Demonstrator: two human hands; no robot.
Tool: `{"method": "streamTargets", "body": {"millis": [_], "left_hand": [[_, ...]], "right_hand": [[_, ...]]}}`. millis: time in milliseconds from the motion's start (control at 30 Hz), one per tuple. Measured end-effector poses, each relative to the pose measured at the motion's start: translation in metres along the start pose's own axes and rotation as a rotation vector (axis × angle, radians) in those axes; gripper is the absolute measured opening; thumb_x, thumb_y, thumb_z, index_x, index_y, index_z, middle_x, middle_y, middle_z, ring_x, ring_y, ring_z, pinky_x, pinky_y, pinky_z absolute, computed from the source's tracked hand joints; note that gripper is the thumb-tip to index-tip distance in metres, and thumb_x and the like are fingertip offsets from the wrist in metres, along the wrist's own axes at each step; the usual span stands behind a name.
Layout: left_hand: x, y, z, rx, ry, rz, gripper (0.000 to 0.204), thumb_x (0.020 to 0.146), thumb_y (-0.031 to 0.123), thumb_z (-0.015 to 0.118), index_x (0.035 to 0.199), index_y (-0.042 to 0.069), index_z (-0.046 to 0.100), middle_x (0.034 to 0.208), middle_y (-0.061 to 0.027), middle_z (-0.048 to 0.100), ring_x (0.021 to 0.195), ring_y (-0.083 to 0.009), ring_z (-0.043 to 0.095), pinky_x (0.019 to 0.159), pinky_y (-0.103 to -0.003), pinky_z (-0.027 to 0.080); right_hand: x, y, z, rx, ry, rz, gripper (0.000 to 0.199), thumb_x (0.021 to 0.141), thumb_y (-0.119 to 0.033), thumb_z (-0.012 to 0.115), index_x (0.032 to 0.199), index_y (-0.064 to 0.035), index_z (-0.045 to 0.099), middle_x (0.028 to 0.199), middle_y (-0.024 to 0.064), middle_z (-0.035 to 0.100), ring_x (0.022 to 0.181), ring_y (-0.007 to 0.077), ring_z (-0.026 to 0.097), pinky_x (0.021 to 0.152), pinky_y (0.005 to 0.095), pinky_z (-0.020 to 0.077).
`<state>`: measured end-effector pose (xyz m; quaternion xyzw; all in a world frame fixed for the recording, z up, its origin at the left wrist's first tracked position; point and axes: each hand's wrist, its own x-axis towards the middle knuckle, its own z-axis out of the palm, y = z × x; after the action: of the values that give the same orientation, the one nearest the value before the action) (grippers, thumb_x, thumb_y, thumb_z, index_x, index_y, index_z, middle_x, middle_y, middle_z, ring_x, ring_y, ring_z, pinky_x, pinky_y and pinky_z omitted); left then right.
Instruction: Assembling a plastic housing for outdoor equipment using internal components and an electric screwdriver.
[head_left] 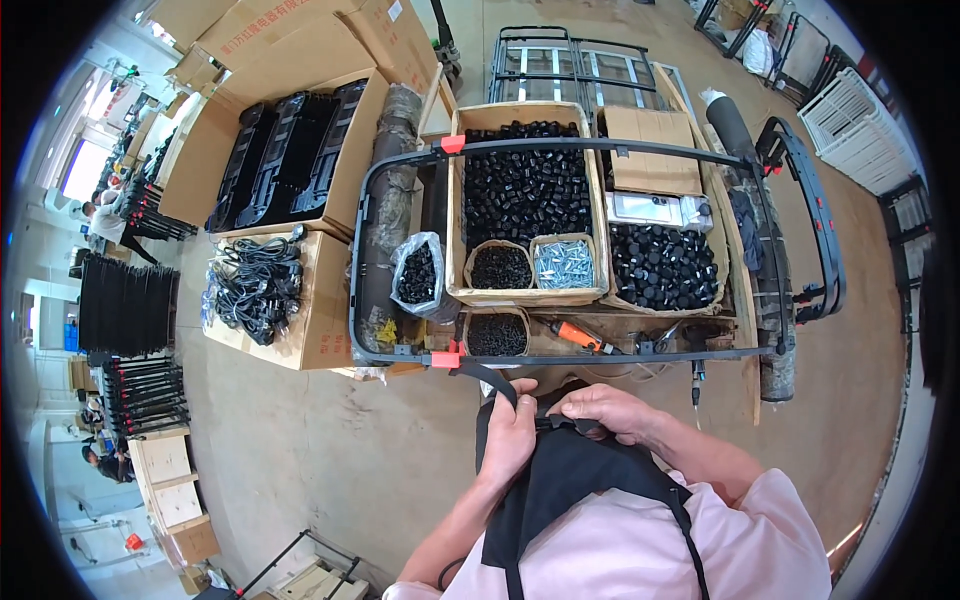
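My left hand (512,428) is closed on a black strap (488,379), which runs up toward the near bar of a black metal frame (655,148). The fingers of my right hand (608,410) pinch the upper edge of the black apron (560,478) worn over my pink shirt. Both hands are close together at the apron's top, just in front of the bench. Red clips (445,359) sit on the frame's left part. What lies beneath my fingers is partly hidden.
Beyond the frame stand a wooden box (453,200) of black caps, small tubs of screws (563,264) and an orange-handled tool (578,335). Cartons (330,290) with cables and black parts stand left. A padded roller (775,290) is at right. People (107,222) work far left.
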<state>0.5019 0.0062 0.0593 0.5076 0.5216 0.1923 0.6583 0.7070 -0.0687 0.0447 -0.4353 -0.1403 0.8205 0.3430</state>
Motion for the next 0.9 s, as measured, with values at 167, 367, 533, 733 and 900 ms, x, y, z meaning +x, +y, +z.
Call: {"method": "streamTargets", "body": {"millis": [167,367,533,733,900], "left_hand": [[-0.002,0.003,0.004,0.18,0.04,0.129,0.027,0.109,0.009,0.048,0.133,0.0,0.056,0.109,-0.014,0.065,0.097,-0.026,0.064,0.09,-0.039,0.052],[-0.004,0.009,0.008,0.23,0.024,0.115,0.028,0.108,0.007,0.049,0.133,-0.002,0.054,0.115,-0.0129,0.061,0.106,-0.0227,0.059,0.098,-0.036,0.048],[0.004,-0.004,0.01,0.168,0.008,0.19,0.03,0.11,0.014,0.049,0.136,0.0,0.053,0.114,-0.0112,0.062,0.106,-0.0203,0.06,0.098,-0.035,0.049],[0.01,0.002,-0.018,-0.327,-0.229,-0.333,0.025,0.111,0.017,0.048,0.132,0.004,0.054,0.104,-0.0067,0.065,0.09,-0.0168,0.065,0.079,-0.031,0.055],[0.01,-0.004,-0.062,-0.333,0.087,-0.238,0.02,0.11,0.019,0.052,0.123,0.004,0.056,0.082,-0.0067,0.065,0.075,-0.0248,0.074,0.064,-0.036,0.061]], "right_hand": [[0.0,-0.001,0.003,-0.024,0.043,0.059,0.036,0.105,-0.032,0.067,0.129,-0.0056,0.073,0.105,-0.0013,0.073,0.089,0.0077,0.064,0.071,0.0235,0.0493],[-0.003,-0.01,0.026,-0.037,0.098,0.043,0.033,0.109,-0.028,0.06,0.13,-0.0061,0.071,0.103,-0.0014,0.067,0.084,0.0063,0.055,0.071,0.0242,0.044],[0.013,0.011,0.019,-0.174,0.139,-0.078,0.035,0.11,-0.029,0.058,0.132,-0.0029,0.068,0.116,0.0036,0.068,0.103,0.0113,0.06,0.09,0.0294,0.0495],[0.003,-0.005,0.004,-0.049,0.071,0.03,0.034,0.11,-0.026,0.058,0.131,-0.0017,0.067,0.119,0.0044,0.067,0.109,0.013,0.06,0.098,0.0296,0.049],[-0.008,-0.018,-0.005,-0.554,0.06,-0.059,0.03,0.107,-0.023,0.059,0.127,-0.003,0.068,0.116,0.0057,0.068,0.107,0.0132,0.062,0.095,0.0301,0.0512]]}}
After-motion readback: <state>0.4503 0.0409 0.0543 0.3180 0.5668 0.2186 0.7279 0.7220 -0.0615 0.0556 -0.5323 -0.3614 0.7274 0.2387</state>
